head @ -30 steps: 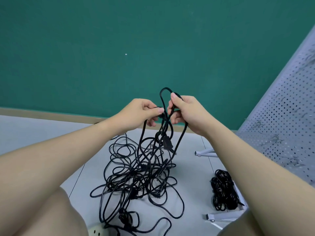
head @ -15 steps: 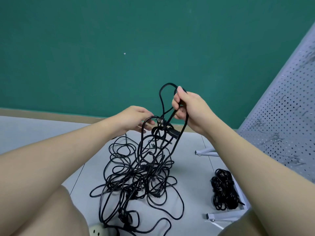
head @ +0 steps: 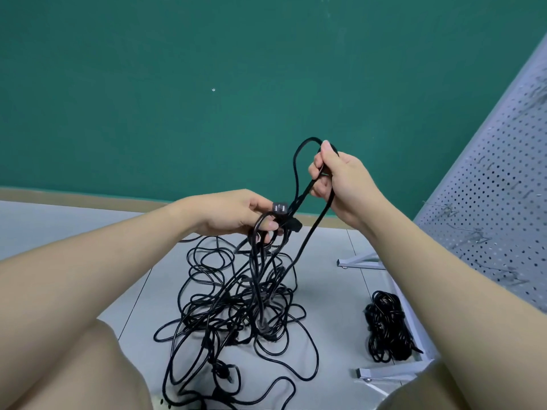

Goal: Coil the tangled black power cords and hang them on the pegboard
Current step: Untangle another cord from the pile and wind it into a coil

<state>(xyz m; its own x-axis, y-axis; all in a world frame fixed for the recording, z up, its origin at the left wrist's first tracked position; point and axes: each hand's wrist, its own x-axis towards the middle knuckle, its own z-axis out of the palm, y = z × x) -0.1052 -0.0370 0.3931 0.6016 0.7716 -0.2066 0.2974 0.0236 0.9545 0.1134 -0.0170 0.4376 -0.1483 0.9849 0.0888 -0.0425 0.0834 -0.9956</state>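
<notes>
The tangled cords (head: 236,303) occupy the floor centre, strands rising to both hands. Bare floor (head: 334,291) separates them from the coiled bundle (head: 386,327), which lies against the pegboard (head: 485,208) frame on the right.
</notes>
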